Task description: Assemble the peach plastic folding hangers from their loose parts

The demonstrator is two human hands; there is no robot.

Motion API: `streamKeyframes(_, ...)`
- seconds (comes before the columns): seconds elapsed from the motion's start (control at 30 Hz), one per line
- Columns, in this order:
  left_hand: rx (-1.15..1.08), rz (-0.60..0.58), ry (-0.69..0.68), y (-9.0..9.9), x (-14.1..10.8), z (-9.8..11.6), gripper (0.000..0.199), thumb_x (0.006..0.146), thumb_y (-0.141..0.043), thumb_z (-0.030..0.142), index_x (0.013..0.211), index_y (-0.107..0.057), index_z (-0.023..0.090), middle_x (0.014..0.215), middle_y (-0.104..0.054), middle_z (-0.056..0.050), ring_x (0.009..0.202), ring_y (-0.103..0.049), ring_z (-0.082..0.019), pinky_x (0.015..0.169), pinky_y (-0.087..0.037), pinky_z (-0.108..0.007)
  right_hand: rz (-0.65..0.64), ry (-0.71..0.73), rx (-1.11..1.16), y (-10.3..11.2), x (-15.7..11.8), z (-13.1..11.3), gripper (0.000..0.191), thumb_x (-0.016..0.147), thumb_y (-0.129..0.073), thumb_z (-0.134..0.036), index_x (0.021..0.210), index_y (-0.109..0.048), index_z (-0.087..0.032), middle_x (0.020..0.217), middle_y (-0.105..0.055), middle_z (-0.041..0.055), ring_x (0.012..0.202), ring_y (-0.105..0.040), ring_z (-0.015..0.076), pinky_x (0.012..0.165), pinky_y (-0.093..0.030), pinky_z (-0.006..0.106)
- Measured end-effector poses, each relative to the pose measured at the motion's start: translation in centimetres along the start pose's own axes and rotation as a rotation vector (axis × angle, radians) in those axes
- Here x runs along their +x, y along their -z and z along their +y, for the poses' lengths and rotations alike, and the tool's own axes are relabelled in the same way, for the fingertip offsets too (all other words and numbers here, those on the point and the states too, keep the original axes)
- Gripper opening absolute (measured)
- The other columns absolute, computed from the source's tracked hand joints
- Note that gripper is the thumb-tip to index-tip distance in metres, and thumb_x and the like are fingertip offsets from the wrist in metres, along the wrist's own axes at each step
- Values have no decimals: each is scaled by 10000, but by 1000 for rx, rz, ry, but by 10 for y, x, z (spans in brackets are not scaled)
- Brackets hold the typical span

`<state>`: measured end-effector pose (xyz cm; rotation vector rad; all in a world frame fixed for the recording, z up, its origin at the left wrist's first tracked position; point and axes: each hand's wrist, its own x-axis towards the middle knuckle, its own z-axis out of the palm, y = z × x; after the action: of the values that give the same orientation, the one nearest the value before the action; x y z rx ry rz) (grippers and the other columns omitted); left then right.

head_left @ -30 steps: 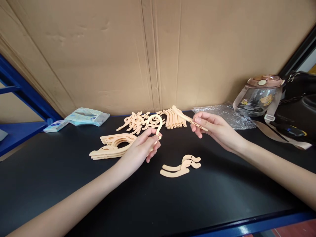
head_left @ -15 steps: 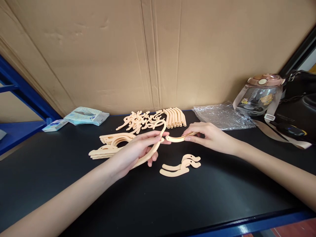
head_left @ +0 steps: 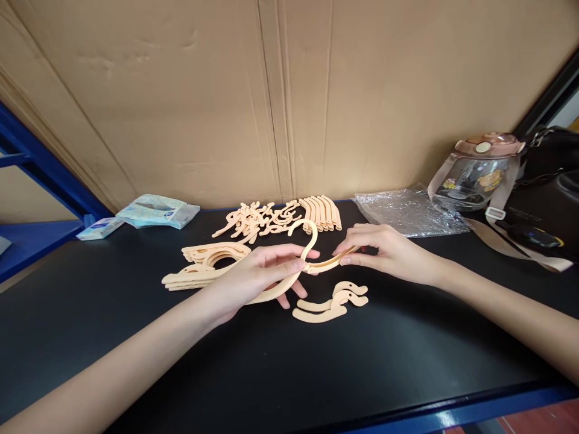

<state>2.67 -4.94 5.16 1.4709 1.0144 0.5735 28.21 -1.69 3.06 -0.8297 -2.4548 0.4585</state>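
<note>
My left hand (head_left: pixel 266 271) is closed round a beige hanger hook piece (head_left: pixel 311 235), whose curved hook points up and whose arm runs down under the palm. Between the fingers and thumb of my right hand (head_left: pixel 384 250) is a curved beige hanger arm (head_left: pixel 329 264). Its left end meets the joint of the hook piece near my left thumb; whether the two are locked together I cannot tell. Just below lie two overlapping beige hanger pieces (head_left: pixel 319 314) on the black table. Folded hangers (head_left: pixel 190 278) are stacked left of my left hand, partly hidden by it.
Loose hanger hooks (head_left: pixel 253 220) lie in a heap at the back, beside a row of hanger arms (head_left: pixel 322 212). Tissue packs (head_left: pixel 158 211) stand back left. A clear plastic bag (head_left: pixel 407 211), a strapped water bottle (head_left: pixel 482 175) and a black bag (head_left: pixel 549 187) occupy the right.
My left hand has moved slightly right, and the hook has turned to open leftward. The gap between the hook piece and the arm in my right hand has closed; their ends now meet.
</note>
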Motion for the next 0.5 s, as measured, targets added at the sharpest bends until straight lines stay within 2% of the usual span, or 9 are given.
streamKeyframes(0.17,58,-31,-37,0,1,0,273,869,-606,371,1067,-691,204,687,-650,-16,543,-583,-121,547,-519,-230,4,15,-27,0,-1,-3,241,917,-569,-397,988,-712,-217,826,-676,28,757,-569,166,745,-412,305)
streamKeyframes(0.5,180,78,-170,-1,2,-8,239,872,-595,403,944,-670,187,733,-623,-16,659,-613,-149,515,-484,-200,28,-24,-46,-3,0,-5,277,922,-546,-438,959,-719,-224,836,-714,27,745,-588,175,736,-418,314)
